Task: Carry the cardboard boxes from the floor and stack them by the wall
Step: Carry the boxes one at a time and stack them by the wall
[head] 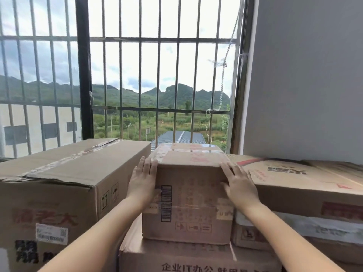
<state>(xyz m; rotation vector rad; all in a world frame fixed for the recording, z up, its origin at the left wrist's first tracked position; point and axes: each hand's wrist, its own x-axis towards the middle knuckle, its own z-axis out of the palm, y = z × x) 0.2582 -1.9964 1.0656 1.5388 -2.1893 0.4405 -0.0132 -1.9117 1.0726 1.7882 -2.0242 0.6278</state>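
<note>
Head view | taped cardboard box (188,201) on stack: stiff, maybe weighty | left hand (142,181), right hand (240,187) flat against side corners, fingers straight, clasping nothing | grip lower edges.

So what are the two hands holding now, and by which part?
The small brown cardboard box in the middle: the left hand presses flat on its left side, the right hand on its upper right corner, fingers straight.

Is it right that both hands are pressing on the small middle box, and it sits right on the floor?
Not quite. In the head view the left hand and right hand do press the small middle box, but it sits on another cardboard box, not the floor.
</note>
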